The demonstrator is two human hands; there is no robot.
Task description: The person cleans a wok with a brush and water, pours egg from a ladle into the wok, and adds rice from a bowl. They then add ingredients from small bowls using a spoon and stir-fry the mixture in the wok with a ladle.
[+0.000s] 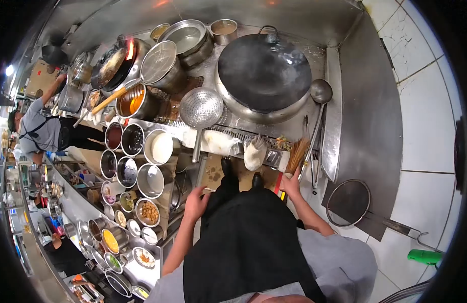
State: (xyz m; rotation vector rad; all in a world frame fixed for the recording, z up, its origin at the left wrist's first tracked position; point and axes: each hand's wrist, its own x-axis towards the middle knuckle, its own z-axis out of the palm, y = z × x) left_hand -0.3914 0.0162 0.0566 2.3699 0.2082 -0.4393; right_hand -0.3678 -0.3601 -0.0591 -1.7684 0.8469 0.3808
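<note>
The person wears a grey shirt (339, 262) with short sleeves that end above the elbows. Both arms are bare below the sleeves. A long black apron (243, 242) covers the front of the body, from the chest down toward the feet. Two black shoes (227, 165) peek out past the apron's far edge. The left hand (195, 203) and the right hand (291, 186) look bare, though the picture is too bent and small to be sure.
</note>
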